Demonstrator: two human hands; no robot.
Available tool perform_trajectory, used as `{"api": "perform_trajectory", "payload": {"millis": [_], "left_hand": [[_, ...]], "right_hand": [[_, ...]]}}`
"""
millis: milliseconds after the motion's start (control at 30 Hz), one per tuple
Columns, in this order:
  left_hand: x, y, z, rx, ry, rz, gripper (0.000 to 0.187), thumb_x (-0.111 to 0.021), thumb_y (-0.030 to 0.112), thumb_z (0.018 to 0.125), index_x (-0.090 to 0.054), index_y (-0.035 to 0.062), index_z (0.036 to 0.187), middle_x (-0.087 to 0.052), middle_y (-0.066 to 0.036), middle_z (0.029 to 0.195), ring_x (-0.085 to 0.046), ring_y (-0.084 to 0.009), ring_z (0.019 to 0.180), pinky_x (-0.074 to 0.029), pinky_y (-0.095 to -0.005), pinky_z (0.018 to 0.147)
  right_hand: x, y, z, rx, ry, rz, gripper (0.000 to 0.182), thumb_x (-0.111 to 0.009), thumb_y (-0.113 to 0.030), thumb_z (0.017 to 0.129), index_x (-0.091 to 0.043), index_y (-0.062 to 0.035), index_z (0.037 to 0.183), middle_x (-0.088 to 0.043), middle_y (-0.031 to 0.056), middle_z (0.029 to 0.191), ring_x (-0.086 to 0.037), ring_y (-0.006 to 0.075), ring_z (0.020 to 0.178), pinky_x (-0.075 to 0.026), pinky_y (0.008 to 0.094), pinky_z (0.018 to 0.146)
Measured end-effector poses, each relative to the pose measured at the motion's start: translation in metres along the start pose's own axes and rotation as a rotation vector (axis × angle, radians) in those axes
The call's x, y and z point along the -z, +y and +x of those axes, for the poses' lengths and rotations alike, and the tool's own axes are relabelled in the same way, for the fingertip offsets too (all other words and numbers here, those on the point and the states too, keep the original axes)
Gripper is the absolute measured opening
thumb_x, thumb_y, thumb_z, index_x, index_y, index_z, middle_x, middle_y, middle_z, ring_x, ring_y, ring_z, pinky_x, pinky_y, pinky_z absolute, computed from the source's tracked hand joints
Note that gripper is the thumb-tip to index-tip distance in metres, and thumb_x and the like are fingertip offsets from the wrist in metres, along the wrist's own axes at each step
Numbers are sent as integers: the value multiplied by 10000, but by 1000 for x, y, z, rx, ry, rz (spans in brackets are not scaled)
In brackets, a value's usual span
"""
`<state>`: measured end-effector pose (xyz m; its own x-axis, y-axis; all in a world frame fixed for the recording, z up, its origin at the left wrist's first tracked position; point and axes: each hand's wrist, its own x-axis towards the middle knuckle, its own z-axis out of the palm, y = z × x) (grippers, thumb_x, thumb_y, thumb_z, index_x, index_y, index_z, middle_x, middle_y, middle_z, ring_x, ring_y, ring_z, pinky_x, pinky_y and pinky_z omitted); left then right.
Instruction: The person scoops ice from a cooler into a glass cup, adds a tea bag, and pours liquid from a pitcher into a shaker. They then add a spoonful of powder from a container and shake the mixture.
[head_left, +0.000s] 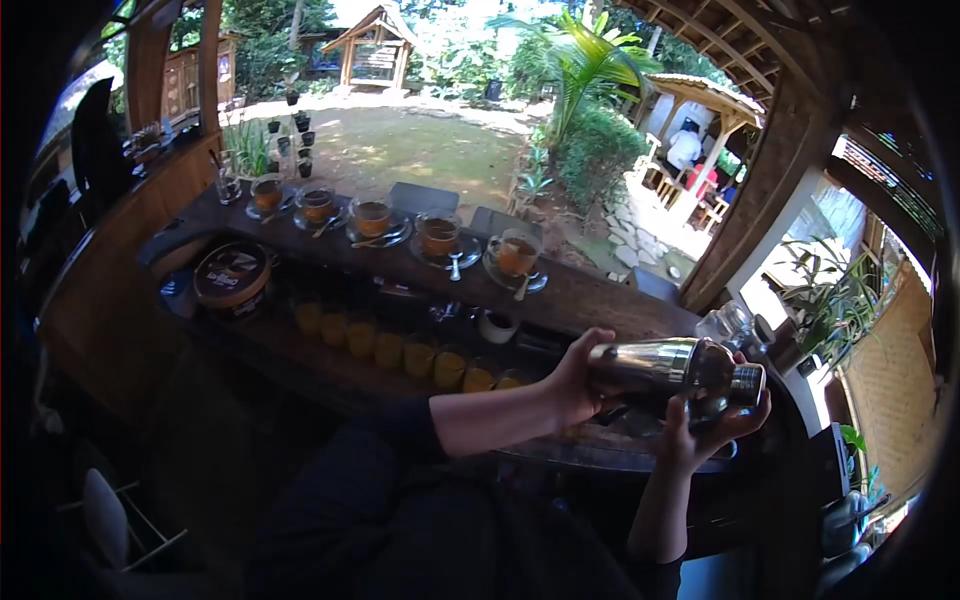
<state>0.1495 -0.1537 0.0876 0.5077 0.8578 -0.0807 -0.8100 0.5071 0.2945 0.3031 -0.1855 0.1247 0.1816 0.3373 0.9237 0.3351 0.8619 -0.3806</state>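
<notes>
A shiny metal cocktail shaker [645, 365] lies nearly level in the air above the right part of the wooden counter, its cap toward the right. My left hand [577, 378] is closed round the base end of the shaker. At the other end, my right hand [700, 432] holds the shaker from below near the cap, thumb and fingers spread round it. Behind and left of the shaker, a glass cup of amber drink [517, 257] stands on a saucer with a spoon.
Several more cups on saucers line the raised wooden ledge [600, 300]. Below it stands a row of glasses with orange drink [388, 348]. A round brown tub [232, 277] sits at the left, glass jars [725, 322] at the right. People [685, 148] are in a hut outside.
</notes>
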Motion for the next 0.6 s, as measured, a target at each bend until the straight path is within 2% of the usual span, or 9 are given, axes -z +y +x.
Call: {"api": "perform_trajectory", "payload": {"millis": [67,133,167,233,367,400,467,533,600], "left_hand": [[-13,-19,2,29,-13,125,541,-535,394,827,-442,7,1193,-522,-181,1200,-554,-282,1078,-471,-432,893],[-48,-28,-7,-232,-396,311,537,-573,477,812,-465,76,1153,-545,-149,1097,-543,-264,1051,-466,-410,868],[-56,-28,-6,-320,-575,413,525,-564,476,822,-469,73,1144,-545,-144,1071,-538,-259,1044,-459,-399,872],[-71,-29,1,-425,-791,483,507,-535,481,847,-481,64,1129,-549,-139,1036,-544,-240,1004,-442,-383,880],[-46,-27,67,-45,-303,213,491,-487,437,866,-479,32,1142,-582,-152,1066,-587,-258,998,-469,-424,878],[-43,-28,70,33,-172,210,483,-480,423,868,-476,30,1148,-587,-152,1074,-594,-261,1001,-480,-436,872],[-62,-34,42,116,-202,271,468,-482,412,869,-467,36,1148,-571,-140,1079,-590,-252,996,-488,-423,851],[-81,-36,6,74,-494,422,456,-508,422,859,-475,49,1119,-546,-127,1055,-563,-228,985,-471,-388,829],[-98,-34,-18,-114,-891,590,462,-546,445,834,-489,57,1079,-526,-104,1006,-528,-187,965,-427,-347,852]], "right_hand": [[18,-18,9,96,41,-45,945,-765,-400,666,-184,-71,1335,-318,193,1284,-392,294,1189,-349,423,997],[96,-43,7,170,-596,-408,923,-596,-579,748,-192,-67,1401,-280,199,1365,-400,263,1229,-336,390,1036],[96,-101,2,161,-770,-917,908,-616,-614,730,-226,-102,1369,-325,149,1347,-345,344,1215,-424,436,960],[90,-74,4,256,-620,-914,903,-630,-572,734,-201,-94,1369,-316,162,1350,-351,340,1217,-411,436,968],[52,7,16,639,-54,-822,912,-689,-404,754,-103,-63,1365,-282,216,1360,-375,325,1227,-362,435,1001],[34,9,21,154,76,-283,920,-676,-424,758,-110,-32,1369,-290,214,1355,-363,314,1235,-363,424,991],[41,-23,21,124,30,-337,918,-684,-407,754,-113,-32,1367,-291,213,1354,-362,312,1234,-357,421,994],[136,-53,-15,45,-138,-410,914,-699,-375,746,-118,-32,1363,-294,211,1353,-359,307,1232,-344,414,999],[112,-103,-25,-38,-312,-472,912,-714,-342,738,-122,-31,1360,-297,209,1352,-357,302,1230,-332,407,1004]]}}
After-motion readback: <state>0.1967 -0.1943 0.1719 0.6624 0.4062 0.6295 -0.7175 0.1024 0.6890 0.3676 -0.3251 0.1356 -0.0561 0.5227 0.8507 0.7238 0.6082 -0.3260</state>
